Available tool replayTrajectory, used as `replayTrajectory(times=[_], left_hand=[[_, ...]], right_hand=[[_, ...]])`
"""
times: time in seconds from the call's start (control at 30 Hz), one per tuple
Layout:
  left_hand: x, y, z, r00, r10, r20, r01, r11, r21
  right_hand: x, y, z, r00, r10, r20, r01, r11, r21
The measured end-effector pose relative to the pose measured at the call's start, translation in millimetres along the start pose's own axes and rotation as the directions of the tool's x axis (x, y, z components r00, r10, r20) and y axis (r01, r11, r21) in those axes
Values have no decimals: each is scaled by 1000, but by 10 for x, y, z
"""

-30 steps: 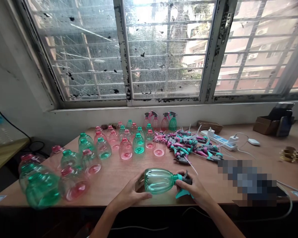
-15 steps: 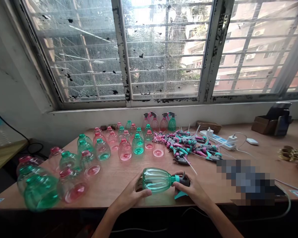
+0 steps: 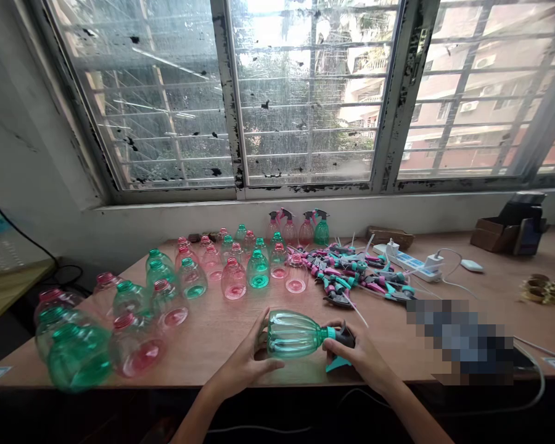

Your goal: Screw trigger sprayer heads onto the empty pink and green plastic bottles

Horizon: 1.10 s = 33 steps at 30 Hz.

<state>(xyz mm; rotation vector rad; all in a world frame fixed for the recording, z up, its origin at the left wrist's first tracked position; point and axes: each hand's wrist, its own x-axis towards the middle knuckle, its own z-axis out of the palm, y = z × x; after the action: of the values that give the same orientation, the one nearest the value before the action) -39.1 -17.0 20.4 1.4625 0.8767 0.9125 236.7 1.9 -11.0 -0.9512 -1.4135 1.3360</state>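
Observation:
A clear green plastic bottle (image 3: pixel 292 334) lies on its side just above the wooden table (image 3: pixel 222 320), near the front edge. My left hand (image 3: pixel 245 364) is wrapped round its base end. My right hand (image 3: pixel 358 357) grips the black and teal spray head (image 3: pixel 341 345) that sits on the bottle's neck.
Several empty pink and green bottles (image 3: pixel 234 277) stand on the left and middle of the table. A heap of spray heads (image 3: pixel 351 274) lies behind my hands. Finished spray bottles (image 3: pixel 305 228) stand by the wall. A power strip (image 3: pixel 409 260), cardboard box (image 3: pixel 494 234) and blurred patch (image 3: pixel 462 336) are at right.
My left fingers have shifted round the bottle's base and the bottle has turned slightly; the right hand stays on the spray head. Another person's fingertips seen briefly at the right edge are gone.

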Motion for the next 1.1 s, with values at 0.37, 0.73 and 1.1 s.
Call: replayTrajectory(times=[0.37,0.73,1.1], left_hand=[[20,-55,-37,998,45,54,-45,999,-3],[-22,11,16,999,46,17,-46,999,4],[-29,-7,53,998,58,8,-58,997,44]], right_hand=[[0,4,-7,1000,-6,-4,6,1000,-1],[-14,19,-21,1000,14,22,-14,1000,8],[-9,-11,-14,1000,10,19,-10,1000,-9]])
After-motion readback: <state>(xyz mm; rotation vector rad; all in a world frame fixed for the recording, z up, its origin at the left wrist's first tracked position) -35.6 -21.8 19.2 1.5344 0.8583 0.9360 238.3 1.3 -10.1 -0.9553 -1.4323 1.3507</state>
